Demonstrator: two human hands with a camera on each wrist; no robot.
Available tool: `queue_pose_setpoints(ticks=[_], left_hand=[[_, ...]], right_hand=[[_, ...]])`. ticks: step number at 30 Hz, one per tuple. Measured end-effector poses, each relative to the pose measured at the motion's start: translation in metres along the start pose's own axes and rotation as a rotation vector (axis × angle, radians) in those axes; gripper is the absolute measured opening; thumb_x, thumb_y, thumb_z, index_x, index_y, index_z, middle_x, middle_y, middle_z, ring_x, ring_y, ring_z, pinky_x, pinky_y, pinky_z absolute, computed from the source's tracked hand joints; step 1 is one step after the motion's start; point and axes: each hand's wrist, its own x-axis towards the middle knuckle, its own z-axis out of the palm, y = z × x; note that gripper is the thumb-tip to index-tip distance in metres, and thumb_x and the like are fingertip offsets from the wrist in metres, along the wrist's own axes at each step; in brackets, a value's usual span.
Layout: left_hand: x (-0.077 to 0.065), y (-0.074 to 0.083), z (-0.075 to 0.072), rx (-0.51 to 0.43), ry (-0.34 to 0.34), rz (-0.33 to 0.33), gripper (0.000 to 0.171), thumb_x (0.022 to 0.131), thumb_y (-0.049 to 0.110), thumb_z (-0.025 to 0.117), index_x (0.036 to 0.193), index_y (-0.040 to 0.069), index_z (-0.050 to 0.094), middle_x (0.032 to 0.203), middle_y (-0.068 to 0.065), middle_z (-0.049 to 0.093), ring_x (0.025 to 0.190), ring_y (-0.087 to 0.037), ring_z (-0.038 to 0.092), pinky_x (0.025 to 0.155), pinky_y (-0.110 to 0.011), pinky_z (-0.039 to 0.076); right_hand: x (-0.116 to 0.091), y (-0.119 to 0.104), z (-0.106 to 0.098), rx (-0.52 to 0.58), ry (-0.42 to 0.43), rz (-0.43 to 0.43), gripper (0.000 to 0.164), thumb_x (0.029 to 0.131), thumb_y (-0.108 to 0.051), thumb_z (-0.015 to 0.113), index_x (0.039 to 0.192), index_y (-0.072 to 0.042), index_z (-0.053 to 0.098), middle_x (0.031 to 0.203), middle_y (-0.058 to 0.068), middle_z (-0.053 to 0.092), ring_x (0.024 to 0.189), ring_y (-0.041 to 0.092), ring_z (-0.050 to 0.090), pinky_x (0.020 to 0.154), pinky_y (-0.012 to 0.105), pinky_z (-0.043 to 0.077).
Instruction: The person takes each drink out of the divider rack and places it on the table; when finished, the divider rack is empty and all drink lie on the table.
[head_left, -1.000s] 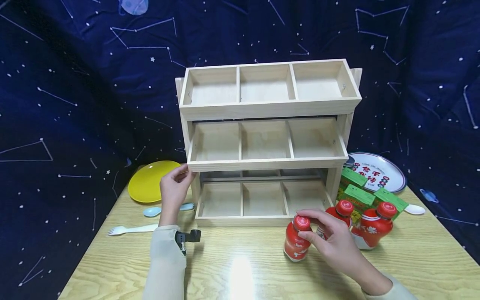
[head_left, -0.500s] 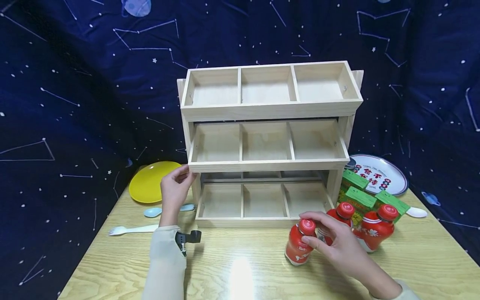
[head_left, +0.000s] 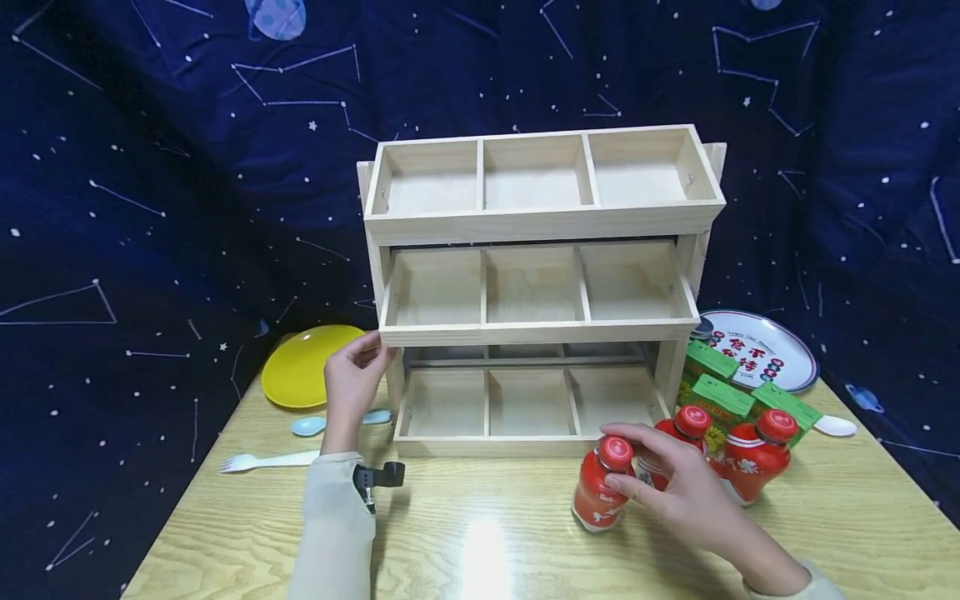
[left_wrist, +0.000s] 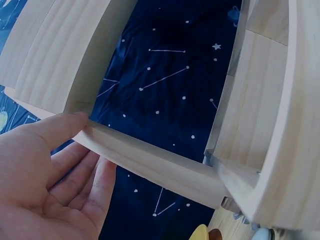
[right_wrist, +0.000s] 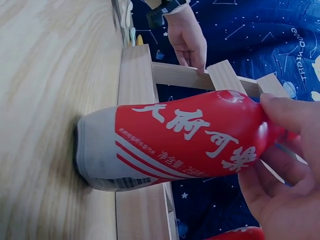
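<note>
A three-tier wooden rack (head_left: 540, 333) with divided trays stands on the table. My left hand (head_left: 354, 375) is at its left side, below the middle tray's corner. In the left wrist view the thumb and fingers of the left hand (left_wrist: 60, 175) hold the side post (left_wrist: 150, 155) close under a tray. My right hand (head_left: 678, 492) pinches a red cola bottle (head_left: 600, 492) around its neck, in front of the rack's lower right corner. The right wrist view shows the bottle (right_wrist: 185, 137) with white lettering, its base at the tabletop.
Right of the rack are two more red bottles (head_left: 753, 458), several green cartons (head_left: 720, 396), a white plate (head_left: 787, 358) with red characters and a white spoon (head_left: 836, 426). On the left lie a yellow plate (head_left: 300, 367), a light blue spoon (head_left: 307, 426) and a white fork (head_left: 262, 460).
The right hand and its bottle have shifted slightly right and toward me, the bottle now leaning a little right. The left hand keeps its hold on the rack; the view moved slightly.
</note>
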Motion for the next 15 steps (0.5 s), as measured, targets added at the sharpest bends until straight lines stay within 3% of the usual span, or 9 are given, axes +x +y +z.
queue_pose_setpoints(ticks=[5, 11, 15], left_hand=[[0.003, 0.002, 0.0, 0.015, -0.01, 0.03, 0.037, 0.086, 0.026, 0.079, 0.118, 0.008, 0.072, 0.106, -0.009, 0.071, 0.092, -0.02, 0.067, 0.078, -0.019, 0.056], [0.001, 0.003, -0.003, 0.031, -0.012, 0.055, 0.034, 0.089, 0.023, 0.076, 0.119, 0.007, 0.072, 0.11, -0.008, 0.071, 0.095, -0.021, 0.068, 0.082, -0.024, 0.057], [-0.001, 0.001, -0.005, 0.061, -0.021, 0.077, 0.034, 0.091, 0.022, 0.073, 0.121, 0.006, 0.07, 0.117, -0.009, 0.069, 0.1, -0.022, 0.068, 0.086, -0.03, 0.057]], right_hand=[[0.003, -0.008, -0.005, 0.061, 0.003, -0.03, 0.055, 0.081, -0.002, 0.08, 0.132, -0.012, 0.06, 0.123, 0.006, 0.065, 0.107, 0.01, 0.064, 0.085, 0.022, 0.055], [0.011, -0.02, -0.022, 0.156, 0.01, -0.176, 0.056, 0.079, 0.021, 0.068, 0.131, 0.003, 0.057, 0.128, 0.017, 0.06, 0.118, 0.016, 0.058, 0.097, 0.022, 0.049], [0.019, -0.024, -0.04, 0.156, 0.034, -0.253, 0.053, 0.082, 0.024, 0.06, 0.133, 0.009, 0.054, 0.133, 0.022, 0.056, 0.124, 0.02, 0.053, 0.103, 0.021, 0.043]])
